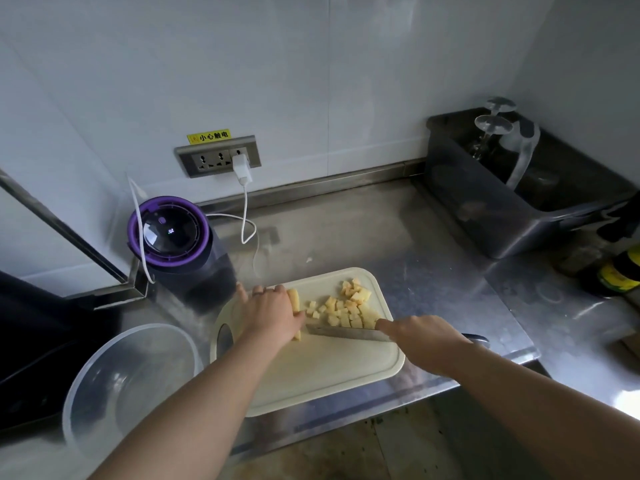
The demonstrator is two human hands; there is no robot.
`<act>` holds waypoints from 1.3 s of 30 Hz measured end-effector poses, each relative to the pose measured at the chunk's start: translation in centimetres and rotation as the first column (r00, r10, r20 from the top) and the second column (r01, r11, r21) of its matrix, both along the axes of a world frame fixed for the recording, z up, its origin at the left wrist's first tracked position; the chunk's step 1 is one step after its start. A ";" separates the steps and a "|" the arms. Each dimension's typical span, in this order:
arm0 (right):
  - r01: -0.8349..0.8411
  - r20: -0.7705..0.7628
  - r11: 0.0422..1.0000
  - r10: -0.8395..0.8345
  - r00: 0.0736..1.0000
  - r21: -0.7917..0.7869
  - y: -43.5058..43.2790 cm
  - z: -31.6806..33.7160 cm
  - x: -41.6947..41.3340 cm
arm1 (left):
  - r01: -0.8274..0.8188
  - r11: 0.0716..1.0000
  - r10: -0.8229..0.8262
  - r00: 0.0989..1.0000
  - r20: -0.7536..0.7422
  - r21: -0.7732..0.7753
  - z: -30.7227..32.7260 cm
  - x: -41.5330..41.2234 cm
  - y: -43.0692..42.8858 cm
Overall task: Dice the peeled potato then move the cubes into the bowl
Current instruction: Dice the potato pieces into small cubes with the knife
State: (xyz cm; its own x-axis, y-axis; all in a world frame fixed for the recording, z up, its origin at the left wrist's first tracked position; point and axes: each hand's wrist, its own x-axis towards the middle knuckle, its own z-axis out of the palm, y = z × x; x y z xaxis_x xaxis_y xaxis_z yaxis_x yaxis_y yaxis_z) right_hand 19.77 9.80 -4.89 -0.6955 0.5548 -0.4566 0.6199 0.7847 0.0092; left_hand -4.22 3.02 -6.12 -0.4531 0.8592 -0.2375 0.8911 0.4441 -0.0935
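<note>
A steel counter (433,258) fills the view. A dark tub (485,216) sits at 2 o'clock from the middle of it, against the wall. A clear plastic bowl (138,375) stands at 8 o'clock from the cutting board (329,368), just beside the board's left end, with no potato in it. The pale board lies near the counter's front edge. At 10 o'clock from it is a dark appliance (169,233) with a purple-ringed lid.

The left hand (268,315) rests on the board's left part, its fingers curled down over the potato strips (294,301) and holding them in place. The right hand (422,336) is wrapped around the handle of the knife (346,332), forefinger laid along the top of the blade.

The blade runs from 3 o'clock to 9 o'clock, its tip pointing at the left hand. The strips lie crosswise to it — their long axis runs from 12 to 6. The blade meets them just beside the left fingertips.

The cubes (346,311) lie in a loose heap on the board at 1 o'clock from the strips, beyond the blade.
</note>
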 end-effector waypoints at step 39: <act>0.005 -0.074 1.000 -0.007 0.997 -0.030 5.8 1.2 -4.7 | -0.124 0.880 -0.287 0.630 0.722 0.458 5.3 -1.8 -7.2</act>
State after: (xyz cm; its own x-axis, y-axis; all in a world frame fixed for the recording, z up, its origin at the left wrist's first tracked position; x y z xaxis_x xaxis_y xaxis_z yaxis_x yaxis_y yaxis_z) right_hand 15.11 15.64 -3.68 -0.7247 0.5459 -0.4205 0.6226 0.7802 -0.0601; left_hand -6.01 -4.14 -0.82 -0.2096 0.9762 -0.0564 0.5777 0.1702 0.7983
